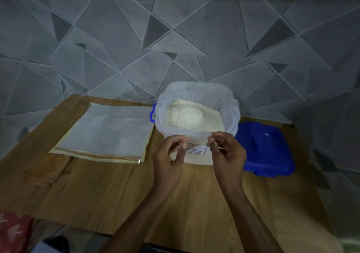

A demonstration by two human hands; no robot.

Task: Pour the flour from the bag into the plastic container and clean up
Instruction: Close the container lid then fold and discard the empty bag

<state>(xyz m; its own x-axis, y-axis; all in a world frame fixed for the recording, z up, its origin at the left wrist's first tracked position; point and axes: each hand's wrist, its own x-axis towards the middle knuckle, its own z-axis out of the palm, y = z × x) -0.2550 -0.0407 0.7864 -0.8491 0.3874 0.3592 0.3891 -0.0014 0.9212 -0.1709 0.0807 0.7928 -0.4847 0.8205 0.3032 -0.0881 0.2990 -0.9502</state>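
Observation:
A clear plastic container (196,136) stands at the back middle of the wooden table (97,190), with a mound of flour (191,115) inside and no lid on. The flat, empty zip bag (109,132) lies to its left, zipper pull at the near right corner. The blue lid (266,147) rests to the container's right. My left hand (170,163) and my right hand (227,155) hover just in front of the container's near wall, fingers curled and apart, holding nothing.
A grey geometric-patterned wall (175,38) rises right behind the table. A blue latch (153,113) sticks out on the container's left side. Something red (13,231) sits off the table's near left corner.

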